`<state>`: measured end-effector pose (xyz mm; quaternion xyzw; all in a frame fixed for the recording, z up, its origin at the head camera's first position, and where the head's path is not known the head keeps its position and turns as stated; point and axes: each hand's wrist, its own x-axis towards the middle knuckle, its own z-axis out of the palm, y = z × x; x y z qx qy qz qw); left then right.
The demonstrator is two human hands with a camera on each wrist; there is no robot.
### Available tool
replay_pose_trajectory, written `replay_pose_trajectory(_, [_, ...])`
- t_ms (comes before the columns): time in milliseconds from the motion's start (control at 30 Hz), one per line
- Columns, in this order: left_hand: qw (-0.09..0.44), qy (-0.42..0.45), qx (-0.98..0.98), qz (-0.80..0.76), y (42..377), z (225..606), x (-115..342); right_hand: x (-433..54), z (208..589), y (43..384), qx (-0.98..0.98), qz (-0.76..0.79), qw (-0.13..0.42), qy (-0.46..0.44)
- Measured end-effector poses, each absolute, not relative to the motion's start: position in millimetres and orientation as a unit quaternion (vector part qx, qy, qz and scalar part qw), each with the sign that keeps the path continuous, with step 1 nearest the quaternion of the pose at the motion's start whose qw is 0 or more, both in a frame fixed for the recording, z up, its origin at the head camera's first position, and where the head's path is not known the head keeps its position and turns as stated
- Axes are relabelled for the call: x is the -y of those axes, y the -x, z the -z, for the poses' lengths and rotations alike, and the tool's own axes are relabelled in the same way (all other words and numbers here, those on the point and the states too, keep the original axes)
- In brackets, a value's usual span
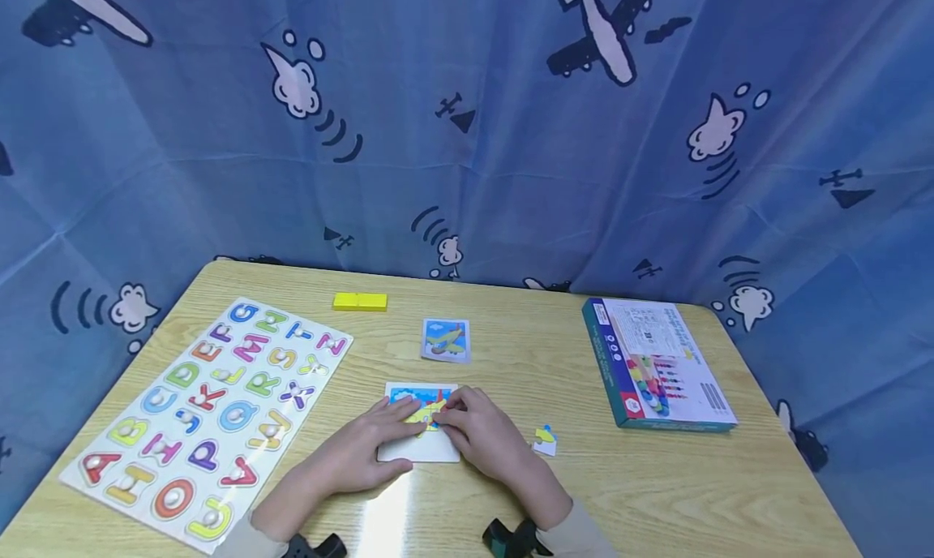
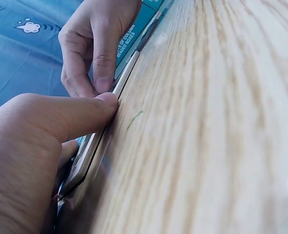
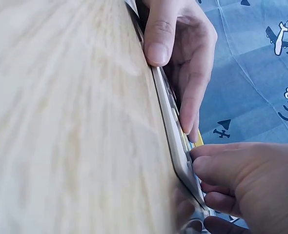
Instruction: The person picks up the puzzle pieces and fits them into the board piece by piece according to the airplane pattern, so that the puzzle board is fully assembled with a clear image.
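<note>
Your head view looked forward-down over table point(image 1: 730, 493); wrist views sat close, tabletop-low, both catching your left hand point(image 1: 368, 451), right hand point(image 1: 485, 432).

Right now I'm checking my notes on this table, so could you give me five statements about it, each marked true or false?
1. The left hand and right hand both touch the puzzle. True.
2. The yellow block lies on top of the box. False: the yellow block lies on the table.
3. A loose piece lies to the right of the right hand. True.
4. The letter board is standing upright. False: it lies flat.
5. The picture card lies between the puzzle and the curtain. True.
</note>
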<state>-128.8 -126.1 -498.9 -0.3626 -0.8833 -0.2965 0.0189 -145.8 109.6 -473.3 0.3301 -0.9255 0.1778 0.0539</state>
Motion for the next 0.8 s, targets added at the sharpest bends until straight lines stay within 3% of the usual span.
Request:
replay_pose_trajectory(167, [0.025, 0.353, 0.885, 0.301, 124, 498, 130, -110, 474, 146, 0.923, -0.175, 0.067, -0.337])
replay_pose_trajectory(533, [0.107, 0.348, 0.886, 0.286, 106, 503, 150, -110, 472, 144, 0.928, -0.183, 0.041, -0.322])
replay_pose_trajectory(800, [0.114, 0.346, 0.883, 0.297, 102, 504, 155, -112, 469, 145, 0.928, -0.189, 0.022, -0.32])
